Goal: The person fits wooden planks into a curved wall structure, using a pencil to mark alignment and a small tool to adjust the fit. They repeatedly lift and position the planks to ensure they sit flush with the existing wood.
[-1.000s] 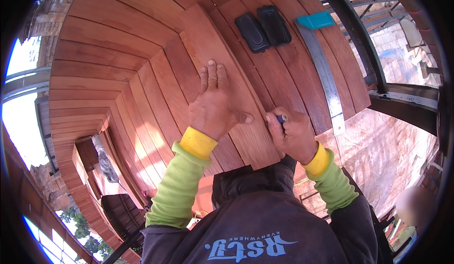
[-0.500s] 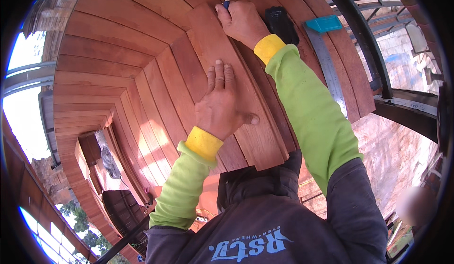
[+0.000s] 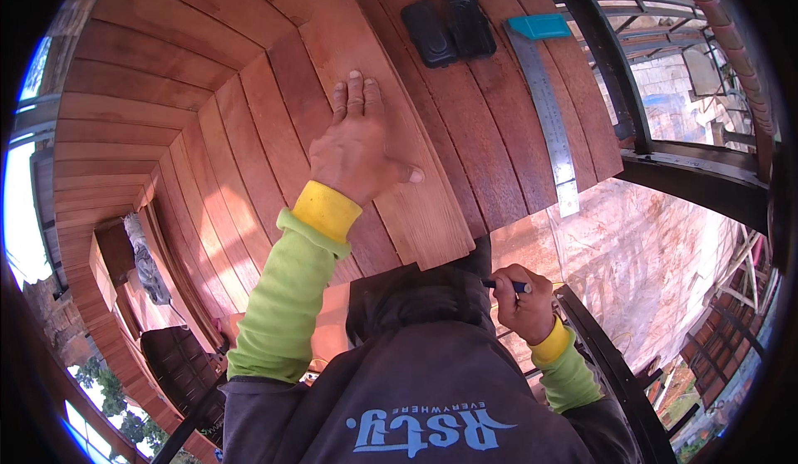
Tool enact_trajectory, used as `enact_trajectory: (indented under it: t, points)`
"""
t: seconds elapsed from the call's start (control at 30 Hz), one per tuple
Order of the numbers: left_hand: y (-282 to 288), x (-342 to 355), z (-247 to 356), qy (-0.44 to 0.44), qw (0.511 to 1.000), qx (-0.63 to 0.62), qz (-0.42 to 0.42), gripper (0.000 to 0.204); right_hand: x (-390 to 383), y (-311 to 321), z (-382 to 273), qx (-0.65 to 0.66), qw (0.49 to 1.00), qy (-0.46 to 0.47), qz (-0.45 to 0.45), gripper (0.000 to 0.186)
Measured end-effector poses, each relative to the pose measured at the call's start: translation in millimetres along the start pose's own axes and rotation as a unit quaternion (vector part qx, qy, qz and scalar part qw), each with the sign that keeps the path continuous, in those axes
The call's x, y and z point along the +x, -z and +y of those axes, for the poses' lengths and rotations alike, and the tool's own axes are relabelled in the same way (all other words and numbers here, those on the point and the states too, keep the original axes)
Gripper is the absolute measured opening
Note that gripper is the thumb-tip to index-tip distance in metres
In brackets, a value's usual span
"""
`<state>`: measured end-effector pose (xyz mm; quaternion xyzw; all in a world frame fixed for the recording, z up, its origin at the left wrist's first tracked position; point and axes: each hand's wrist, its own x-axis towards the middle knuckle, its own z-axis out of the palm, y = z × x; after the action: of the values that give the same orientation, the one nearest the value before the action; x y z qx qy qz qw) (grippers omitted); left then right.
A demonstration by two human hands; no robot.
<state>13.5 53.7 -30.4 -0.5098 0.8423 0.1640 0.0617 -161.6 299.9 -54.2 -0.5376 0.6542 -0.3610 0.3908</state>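
My left hand (image 3: 353, 144) lies flat with fingers spread on a loose reddish-brown wooden board (image 3: 428, 215). This board rests at a slant on top of the planked wooden deck (image 3: 490, 144), its near end close to my body. My right hand (image 3: 525, 306) is closed around a dark blue pen (image 3: 520, 287), low and right of the board's near end, off the deck. Which end of the pen writes is too small to tell.
A black two-part case (image 3: 449, 30) lies on the planks beyond the board. Right of it rests a try square (image 3: 544, 111) with a teal handle and metal blade. Dark metal beams (image 3: 615, 57) border the deck's right side. A wrapped grey bundle (image 3: 148, 260) sits at left.
My right hand has come back from the board's far end toward my body, bringing the pen. My left hand stays flat on the board. More of the black case now shows.
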Motion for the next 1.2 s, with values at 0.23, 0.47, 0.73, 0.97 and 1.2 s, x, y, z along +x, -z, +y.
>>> enact_trajectory:
  t: [0.23,0.47,0.73,0.97,1.2]
  points:
    - [-3.1,-0.7,-5.0,-0.018,0.999,-0.011,0.024,0.115,-27.6,28.6,-29.5,0.036,0.978,-0.059,0.195,0.023]
    - [-16.4,0.4,17.7,0.145,0.964,-0.16,0.155,0.106,-49.7,17.2,-23.3,0.027,0.971,-0.055,0.233,0.026]
    - [-11.3,19.7,30.3,0.289,0.922,-0.229,0.115,0.094,-18.6,47.8,-7.0,-0.047,0.99,0.032,0.13,0.02]
    - [-27.3,-11.4,-16.8,0.347,0.877,-0.237,0.234,0.089,4.1,99.3,24.2,-0.026,0.99,0.046,0.127,0.024]
    - [-63.3,-84.9,-57.3,0.447,0.84,-0.183,0.247,0.084,28.5,111.6,42.5,0.015,0.991,0.107,0.079,0.024]
